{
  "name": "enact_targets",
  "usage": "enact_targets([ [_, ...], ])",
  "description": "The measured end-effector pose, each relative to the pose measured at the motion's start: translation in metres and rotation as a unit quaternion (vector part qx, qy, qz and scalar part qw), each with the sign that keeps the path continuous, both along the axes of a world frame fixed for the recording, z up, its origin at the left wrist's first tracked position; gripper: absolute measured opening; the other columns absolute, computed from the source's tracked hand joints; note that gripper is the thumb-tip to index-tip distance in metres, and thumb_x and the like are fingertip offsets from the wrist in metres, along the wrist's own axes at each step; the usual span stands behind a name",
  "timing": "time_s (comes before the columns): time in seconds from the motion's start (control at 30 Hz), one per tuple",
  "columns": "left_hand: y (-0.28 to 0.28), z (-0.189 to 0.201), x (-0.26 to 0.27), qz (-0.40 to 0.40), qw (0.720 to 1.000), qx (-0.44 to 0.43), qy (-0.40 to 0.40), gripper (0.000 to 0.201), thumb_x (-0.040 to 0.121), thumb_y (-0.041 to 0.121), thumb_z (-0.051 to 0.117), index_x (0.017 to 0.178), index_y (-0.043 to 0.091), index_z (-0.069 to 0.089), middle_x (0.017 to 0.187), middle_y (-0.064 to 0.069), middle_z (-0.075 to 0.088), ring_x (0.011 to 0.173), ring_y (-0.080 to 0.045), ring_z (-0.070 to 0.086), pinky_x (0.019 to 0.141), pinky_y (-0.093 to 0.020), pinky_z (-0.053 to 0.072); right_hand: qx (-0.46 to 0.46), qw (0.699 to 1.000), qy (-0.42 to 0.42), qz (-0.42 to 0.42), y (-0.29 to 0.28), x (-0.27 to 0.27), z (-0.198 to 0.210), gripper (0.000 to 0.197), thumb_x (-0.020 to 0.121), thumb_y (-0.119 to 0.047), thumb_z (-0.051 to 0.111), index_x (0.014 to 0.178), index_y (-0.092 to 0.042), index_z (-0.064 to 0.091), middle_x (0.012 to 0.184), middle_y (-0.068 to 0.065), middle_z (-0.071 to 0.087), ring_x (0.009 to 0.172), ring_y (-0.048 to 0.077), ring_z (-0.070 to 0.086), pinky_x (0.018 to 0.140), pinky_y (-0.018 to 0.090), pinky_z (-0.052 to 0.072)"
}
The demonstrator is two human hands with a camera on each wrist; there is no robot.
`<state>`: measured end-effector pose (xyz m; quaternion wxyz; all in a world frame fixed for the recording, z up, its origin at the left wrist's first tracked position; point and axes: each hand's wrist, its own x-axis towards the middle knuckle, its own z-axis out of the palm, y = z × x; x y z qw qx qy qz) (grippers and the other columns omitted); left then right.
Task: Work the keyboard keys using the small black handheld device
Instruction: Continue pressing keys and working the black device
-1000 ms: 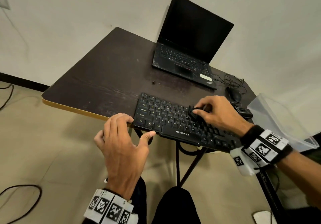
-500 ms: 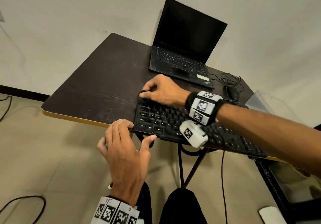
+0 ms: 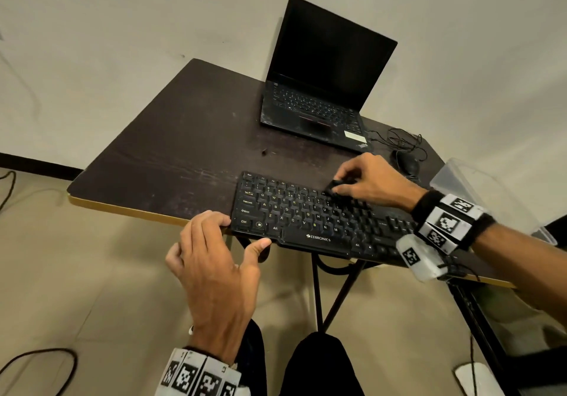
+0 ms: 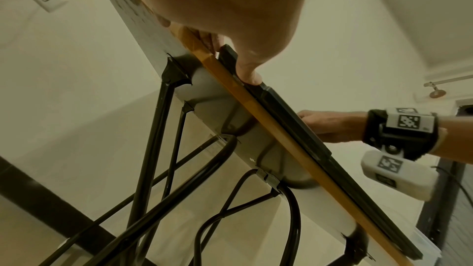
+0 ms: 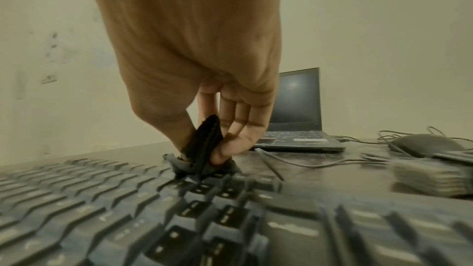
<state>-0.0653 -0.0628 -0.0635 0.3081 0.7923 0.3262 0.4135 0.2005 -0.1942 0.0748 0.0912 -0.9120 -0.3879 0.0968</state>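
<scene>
Your dark table (image 3: 171, 150) fills mid-frame, the open laptop (image 3: 322, 88) at upper centre. The black keyboard (image 3: 300, 214) lies along the near edge. Your left hand (image 3: 214, 260) grips its lower-left corner (thumb under the front lip). Your right hand (image 3: 371, 180) pinches the small black device (image 5: 204, 145) onto the top key rows, right of centre.

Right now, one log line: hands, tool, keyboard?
left hand: grips keyboard left corner at table edge | right hand: pinches small black device | device on top key rows, right of middle
</scene>
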Motion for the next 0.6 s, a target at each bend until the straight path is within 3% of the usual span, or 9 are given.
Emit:
enact_targets([
  [0.1, 0.000, 0.000, 0.000, 0.000, 1.000, 0.004, -0.005, 0.057, 0.080, 0.055, 0.074, 0.117, 0.015, 0.058, 0.126, 0.001, 0.062, 0.126, -0.027, 0.056, 0.095, -0.045, 0.031, -0.006, 1.000, -0.010, -0.021, -0.026, 0.007, 0.002, 0.010, 0.094, -0.029, 0.084, 0.087, -0.031, 0.077, 0.088, -0.012, 0.076, 0.078, -0.001, 0.066, 0.068, 0.015, 0.043],
  [0.23, 0.001, -0.001, -0.001, -0.003, 1.000, 0.004, -0.009, 0.056, 0.081, 0.056, 0.074, 0.117, 0.015, 0.058, 0.128, 0.001, 0.063, 0.127, -0.028, 0.056, 0.095, -0.045, 0.031, 0.004, 1.000, 0.018, -0.017, -0.031, 0.013, 0.001, 0.008, 0.094, -0.032, 0.084, 0.086, -0.034, 0.082, 0.085, -0.015, 0.079, 0.074, -0.001, 0.068, 0.069, 0.018, 0.049],
  [0.33, 0.000, 0.000, 0.000, -0.002, 1.000, 0.004, -0.009, 0.057, 0.081, 0.055, 0.075, 0.117, 0.015, 0.058, 0.128, 0.000, 0.063, 0.128, -0.029, 0.055, 0.095, -0.046, 0.032, 0.015, 1.000, 0.023, 0.006, -0.019, 0.011, 0.002, 0.003, 0.091, -0.029, 0.087, 0.088, -0.028, 0.086, 0.084, -0.014, 0.080, 0.073, -0.005, 0.069, 0.073, 0.018, 0.050],
  [0.47, 0.000, 0.001, 0.001, -0.001, 1.000, 0.000, -0.009, 0.057, 0.080, 0.054, 0.075, 0.116, 0.014, 0.058, 0.127, -0.001, 0.062, 0.129, -0.029, 0.055, 0.096, -0.047, 0.033, -0.006, 0.999, 0.022, 0.049, 0.003, 0.013, 0.003, 0.004, 0.091, -0.021, 0.087, 0.091, -0.025, 0.086, 0.088, -0.010, 0.082, 0.082, 0.007, 0.076, 0.086, 0.030, 0.062],
  [0.6, 0.000, 0.001, 0.001, -0.004, 1.000, -0.014, -0.005, 0.057, 0.081, 0.047, 0.087, 0.117, 0.014, 0.058, 0.127, -0.001, 0.062, 0.128, -0.029, 0.054, 0.097, -0.047, 0.032, 0.034, 0.995, 0.064, 0.068, 0.023, 0.015, -0.003, 0.005, 0.091, -0.017, 0.087, 0.091, -0.023, 0.087, 0.087, -0.007, 0.083, 0.081, 0.005, 0.076, 0.094, 0.036, 0.063],
])
